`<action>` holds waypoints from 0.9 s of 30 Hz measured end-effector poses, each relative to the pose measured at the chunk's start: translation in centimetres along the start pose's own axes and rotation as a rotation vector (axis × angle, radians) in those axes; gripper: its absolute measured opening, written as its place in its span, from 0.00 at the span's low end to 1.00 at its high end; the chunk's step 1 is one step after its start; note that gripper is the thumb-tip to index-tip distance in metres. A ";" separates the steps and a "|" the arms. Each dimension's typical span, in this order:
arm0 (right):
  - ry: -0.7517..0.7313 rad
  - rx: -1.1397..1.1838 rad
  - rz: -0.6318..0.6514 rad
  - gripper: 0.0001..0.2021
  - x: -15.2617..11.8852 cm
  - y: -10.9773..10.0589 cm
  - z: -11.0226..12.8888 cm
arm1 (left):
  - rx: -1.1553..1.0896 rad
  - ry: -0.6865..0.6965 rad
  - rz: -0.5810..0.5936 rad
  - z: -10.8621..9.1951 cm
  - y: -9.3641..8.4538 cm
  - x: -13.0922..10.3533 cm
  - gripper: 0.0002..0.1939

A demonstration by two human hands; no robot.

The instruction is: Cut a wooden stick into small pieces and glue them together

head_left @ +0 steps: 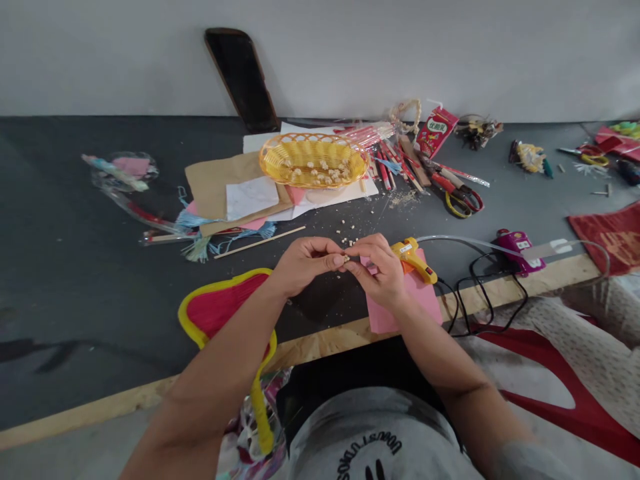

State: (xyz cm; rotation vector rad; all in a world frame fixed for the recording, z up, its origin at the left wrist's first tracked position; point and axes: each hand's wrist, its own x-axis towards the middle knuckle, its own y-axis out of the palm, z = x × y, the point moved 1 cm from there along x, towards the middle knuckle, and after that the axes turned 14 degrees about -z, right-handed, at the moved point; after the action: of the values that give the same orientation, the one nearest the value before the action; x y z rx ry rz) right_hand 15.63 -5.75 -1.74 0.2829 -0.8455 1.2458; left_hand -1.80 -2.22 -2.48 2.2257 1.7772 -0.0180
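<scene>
My left hand and my right hand meet above the dark table's front edge. Together their fingertips pinch a small pale bead-like piece; what else sits between the fingers is too small to tell. Under my right hand lies a pink sheet. A yellow glue gun rests on that sheet just right of my right hand. A few loose pale pieces lie on the table just beyond my hands. A yellow woven basket holding several of the same pale pieces stands farther back.
A red fan with yellow rim lies by my left forearm. Brown and white paper lies under the basket. Red sticks, scissors, a red carton and a power strip with black cables sit to the right.
</scene>
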 end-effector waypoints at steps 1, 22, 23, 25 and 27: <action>0.002 0.003 0.004 0.04 0.0 0.0 0.0 | 0.006 0.000 0.007 0.0 0.0 0.0 0.17; -0.001 0.058 0.015 0.03 -0.1 0.0 -0.3 | 0.029 -0.045 0.029 -0.1 -0.3 0.1 0.18; -0.005 0.069 0.017 0.04 -0.1 -0.1 -0.2 | 0.027 -0.048 0.030 -0.1 -0.3 0.1 0.18; -0.015 0.101 0.018 0.04 0.0 -0.2 0.0 | 0.019 -0.054 0.026 -0.1 -0.4 0.1 0.18; -0.015 0.120 0.023 0.06 0.1 -0.3 0.0 | 0.012 -0.065 0.022 -0.2 -0.3 0.1 0.19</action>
State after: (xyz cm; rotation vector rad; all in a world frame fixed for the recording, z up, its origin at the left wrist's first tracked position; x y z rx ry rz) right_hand 15.85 -5.80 -1.60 0.3805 -0.7904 1.3196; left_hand -2.13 -2.05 -2.38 2.2265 1.7233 -0.0955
